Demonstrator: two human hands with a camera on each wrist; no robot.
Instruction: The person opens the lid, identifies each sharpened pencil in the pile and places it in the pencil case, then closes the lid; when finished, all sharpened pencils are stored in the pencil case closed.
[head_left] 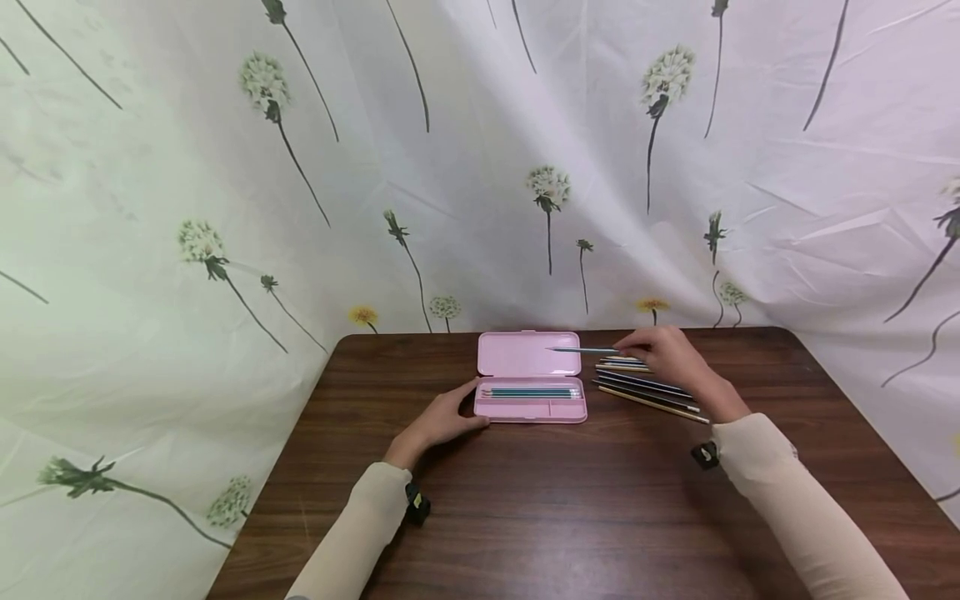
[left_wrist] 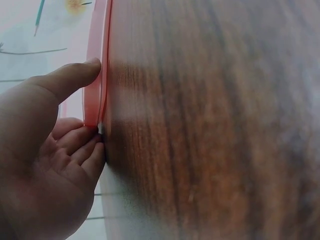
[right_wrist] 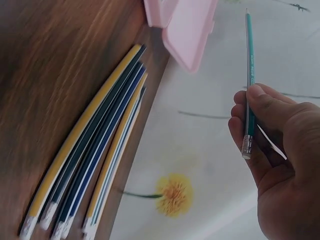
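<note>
A pink pencil case (head_left: 528, 410) lies open on the table, its lid (head_left: 517, 354) folded back toward the wall. Several teal pencils (head_left: 528, 393) lie side by side in its long compartment. My left hand (head_left: 442, 417) holds the case's left end, thumb on the near side and fingers around the far side. My right hand (right_wrist: 280, 135) pinches a green pencil (right_wrist: 251, 70) near its eraser end, between thumb and fingers. In the head view that pencil reaches left over the lid, point first, above the table.
Several loose pencils (right_wrist: 85, 135), yellow, dark green and blue, lie right of the case under the right hand, erasers to the right. The brown wood table (head_left: 540, 508) ends at the back against a white cloth (head_left: 480, 208) printed with dandelions.
</note>
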